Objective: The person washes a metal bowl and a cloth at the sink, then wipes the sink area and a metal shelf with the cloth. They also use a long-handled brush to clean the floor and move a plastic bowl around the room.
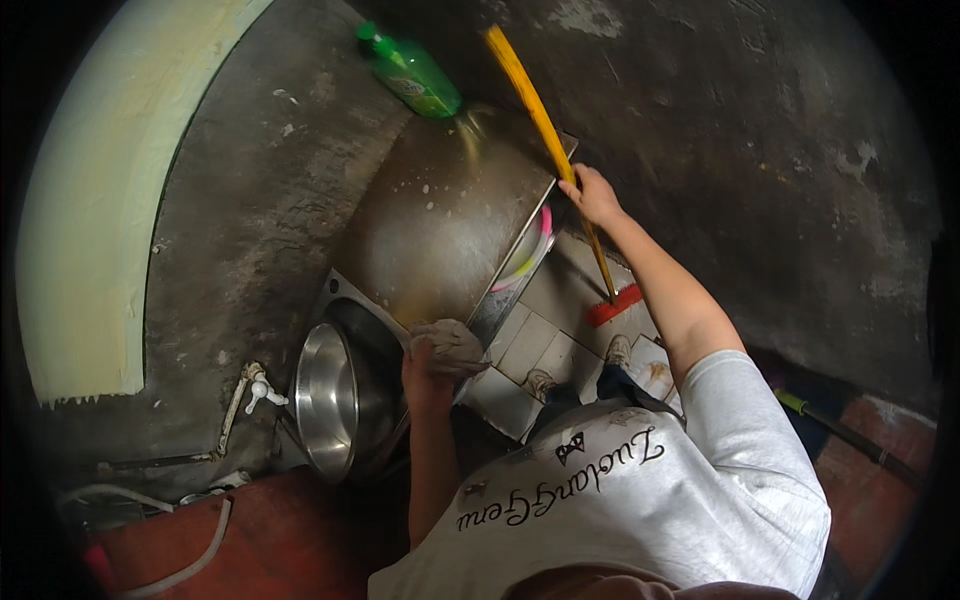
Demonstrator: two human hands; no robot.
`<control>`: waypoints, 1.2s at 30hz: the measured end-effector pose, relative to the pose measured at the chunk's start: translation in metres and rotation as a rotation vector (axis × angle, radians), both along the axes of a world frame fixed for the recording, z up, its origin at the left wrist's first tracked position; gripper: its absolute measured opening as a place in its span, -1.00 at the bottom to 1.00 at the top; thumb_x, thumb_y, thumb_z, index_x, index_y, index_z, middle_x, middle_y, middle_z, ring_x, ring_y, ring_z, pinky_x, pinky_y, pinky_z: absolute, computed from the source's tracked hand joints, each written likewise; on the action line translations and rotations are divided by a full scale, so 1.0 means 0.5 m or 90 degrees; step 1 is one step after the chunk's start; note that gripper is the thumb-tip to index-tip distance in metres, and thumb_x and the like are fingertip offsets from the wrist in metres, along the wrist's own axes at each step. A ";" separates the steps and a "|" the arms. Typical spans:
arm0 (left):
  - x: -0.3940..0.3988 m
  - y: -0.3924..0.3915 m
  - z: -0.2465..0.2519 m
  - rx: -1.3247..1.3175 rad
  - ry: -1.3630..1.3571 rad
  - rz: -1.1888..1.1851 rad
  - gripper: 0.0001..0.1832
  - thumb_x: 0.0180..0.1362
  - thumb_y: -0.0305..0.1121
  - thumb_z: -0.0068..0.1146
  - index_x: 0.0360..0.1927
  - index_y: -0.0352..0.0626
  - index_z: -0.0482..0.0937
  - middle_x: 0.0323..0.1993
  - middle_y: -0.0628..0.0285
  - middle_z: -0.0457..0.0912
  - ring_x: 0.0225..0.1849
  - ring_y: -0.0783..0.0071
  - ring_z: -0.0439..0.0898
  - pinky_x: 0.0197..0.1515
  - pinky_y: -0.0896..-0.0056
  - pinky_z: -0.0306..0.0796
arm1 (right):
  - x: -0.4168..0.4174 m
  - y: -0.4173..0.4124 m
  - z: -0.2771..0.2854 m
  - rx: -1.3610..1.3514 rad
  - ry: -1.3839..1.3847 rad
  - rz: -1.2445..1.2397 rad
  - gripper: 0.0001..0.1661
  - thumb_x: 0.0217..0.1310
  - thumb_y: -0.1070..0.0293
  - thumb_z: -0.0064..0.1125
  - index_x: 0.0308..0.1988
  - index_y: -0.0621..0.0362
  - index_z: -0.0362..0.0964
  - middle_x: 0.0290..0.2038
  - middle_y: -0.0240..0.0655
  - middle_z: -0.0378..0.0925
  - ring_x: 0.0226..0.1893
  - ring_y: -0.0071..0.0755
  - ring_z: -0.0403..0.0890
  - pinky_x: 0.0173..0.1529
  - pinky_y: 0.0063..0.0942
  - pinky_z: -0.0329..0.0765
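Observation:
My right hand (595, 198) grips the yellow handle (526, 94) of a long brush or broom beside the counter's right edge. Its red head (613, 305) rests on the tiled floor near my feet. In my left hand (427, 375) is a bunched greyish cloth (448, 346), held at the near corner of the brown countertop (420, 217). White spots mark the countertop's surface. At its far end stands a green pump bottle (416, 79) bearing a label.
Left of my left hand, a steel basin (327, 401) sits in the dark sink. A tap with a white handle (264, 393) juts from the grey wall. Under the counter's edge shows a pink-and-yellow-rimmed basin (529, 251). A pale hose (206, 559) lies over the red surface at lower left.

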State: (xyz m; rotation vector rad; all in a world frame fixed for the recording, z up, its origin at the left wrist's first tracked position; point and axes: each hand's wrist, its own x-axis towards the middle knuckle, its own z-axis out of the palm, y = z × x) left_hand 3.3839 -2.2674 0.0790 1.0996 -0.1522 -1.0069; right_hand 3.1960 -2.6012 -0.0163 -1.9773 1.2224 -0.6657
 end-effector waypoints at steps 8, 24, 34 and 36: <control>-0.021 0.008 -0.095 0.051 0.075 -0.050 -0.69 0.16 -0.30 -0.12 -0.13 -0.34 0.38 -0.14 0.09 0.47 -0.11 0.27 0.47 -0.05 0.21 0.37 | -0.249 0.147 0.122 -0.118 -0.038 -0.139 -0.74 0.10 0.33 0.12 -0.31 0.27 0.27 -0.51 -0.02 0.41 -0.53 0.00 0.41 -0.43 -0.29 0.37; -0.064 -0.047 -0.059 0.048 0.046 -0.118 -0.60 -0.03 -0.63 0.09 -0.08 -0.30 0.31 -0.21 0.14 0.47 -0.26 0.35 0.53 -0.21 0.27 0.46 | -0.435 0.204 0.075 -0.120 0.121 -0.292 -0.40 0.06 0.16 0.18 -0.08 0.45 0.25 -0.15 0.10 0.42 -0.12 0.05 0.43 -0.01 -0.35 0.33; -0.066 -0.031 -0.021 -0.020 -0.042 -0.294 -0.67 -0.07 -0.73 -0.02 -0.17 -0.27 0.39 -0.17 0.21 0.44 -0.22 0.47 0.50 -0.23 0.49 0.42 | -0.272 0.362 0.037 0.439 -0.128 0.176 -0.26 -0.04 0.33 0.28 0.15 0.13 0.14 0.01 -0.23 0.36 -0.01 -0.40 0.41 -0.02 -0.45 0.41; -0.062 -0.037 -0.011 -0.073 -0.034 -0.338 -0.65 -0.05 -0.73 -0.09 -0.14 -0.25 0.37 -0.12 0.20 0.43 -0.18 0.45 0.49 -0.19 0.48 0.43 | -0.132 0.380 0.109 0.444 -0.113 0.314 -0.06 -0.09 0.28 0.31 0.24 0.06 -0.05 0.25 -0.27 0.03 0.22 -0.29 0.15 0.11 -0.34 0.29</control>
